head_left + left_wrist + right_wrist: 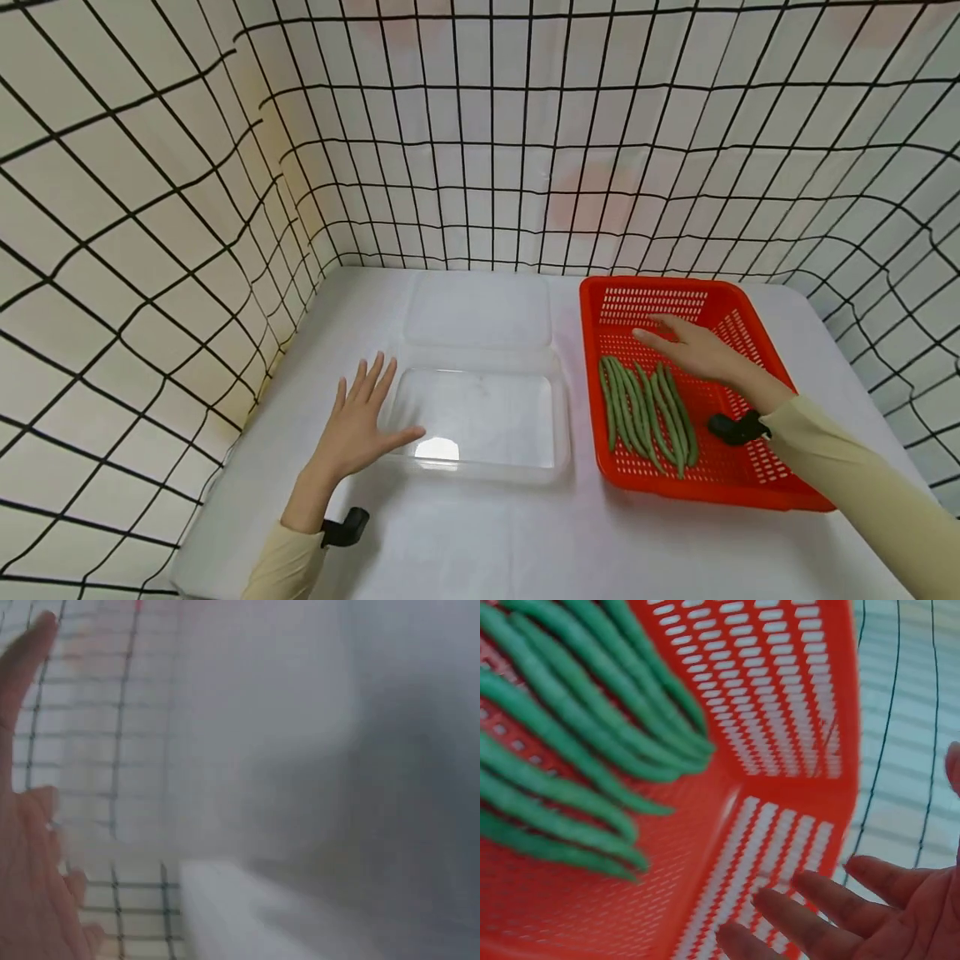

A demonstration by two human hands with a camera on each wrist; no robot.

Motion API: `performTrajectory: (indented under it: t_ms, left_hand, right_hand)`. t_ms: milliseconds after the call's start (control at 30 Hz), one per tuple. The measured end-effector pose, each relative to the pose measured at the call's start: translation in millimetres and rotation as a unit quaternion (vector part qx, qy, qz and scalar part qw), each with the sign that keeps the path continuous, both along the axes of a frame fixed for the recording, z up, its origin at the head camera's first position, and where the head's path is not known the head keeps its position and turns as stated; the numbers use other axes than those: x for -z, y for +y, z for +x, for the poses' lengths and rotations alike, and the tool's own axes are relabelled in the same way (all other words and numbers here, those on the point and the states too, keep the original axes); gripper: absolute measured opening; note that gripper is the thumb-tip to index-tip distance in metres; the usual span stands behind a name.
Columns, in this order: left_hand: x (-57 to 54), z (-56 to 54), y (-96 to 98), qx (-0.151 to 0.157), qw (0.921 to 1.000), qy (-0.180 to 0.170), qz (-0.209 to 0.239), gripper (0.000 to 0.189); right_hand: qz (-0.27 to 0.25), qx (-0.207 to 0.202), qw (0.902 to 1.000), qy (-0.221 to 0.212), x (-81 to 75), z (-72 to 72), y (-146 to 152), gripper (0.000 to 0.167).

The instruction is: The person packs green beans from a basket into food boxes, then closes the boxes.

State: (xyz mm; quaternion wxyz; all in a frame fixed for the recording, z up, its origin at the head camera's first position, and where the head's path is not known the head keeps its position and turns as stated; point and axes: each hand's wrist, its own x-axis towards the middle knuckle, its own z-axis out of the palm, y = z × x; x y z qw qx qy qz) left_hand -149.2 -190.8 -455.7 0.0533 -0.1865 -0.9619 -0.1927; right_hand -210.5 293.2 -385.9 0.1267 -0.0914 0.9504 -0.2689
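Several green beans lie side by side in the left part of a red perforated plastic basket. Above the basket, over the far ends of the beans, hovers my right hand, its fingers extended and nothing in its grasp. In the right wrist view, the beans look apart from the right hand. My left hand is spread wide at the left edge of a clear plastic container, holding nothing; whether it touches the rim I cannot tell. The left wrist view is blurred, with the hand at its left edge.
Behind the container lies a flat translucent lid, seemingly joined to it. Everything rests on a white table. Black wire mesh walls rise behind and on both sides. Each wrist carries a small black camera.
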Motion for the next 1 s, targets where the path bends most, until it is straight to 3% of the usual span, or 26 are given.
performTrajectory:
  t_ms: [133,267,433,567,733,1000]
  left_hand:
    - [24.5,12.9,-10.3,0.015,0.9991,-0.009,0.039,0.106]
    - [35.3,16.5,-9.6,0.01,0.9959,-0.036,0.082,0.107]
    - [38.2,17.2,-8.8,-0.011,0.988,-0.065,0.139,0.109]
    - [38.7,17.4,-9.2,-0.023,0.9813,-0.079,0.174,0.111]
    - [40.7,17.9,-9.2,-0.025,0.9776,-0.091,0.188,0.112]
    - [39.8,15.5,-9.2,-0.02,0.9797,-0.075,0.185,0.111]
  right_hand:
    - [-0.018,0.03,0.9978,-0.056,9.8,4.5,28,0.084]
    - [-0.033,0.046,0.9933,-0.1,14.6,8.1,48,0.088]
    - [-0.035,0.044,0.988,-0.144,24.0,10.3,61,0.081]
    - [-0.005,0.034,0.9832,-0.179,41.4,11.6,64,0.061]
    - [0.004,0.05,0.9762,-0.211,58.7,19.2,64,0.048]
    - [-0.051,0.103,0.9706,-0.211,81.7,22.7,65,0.038]
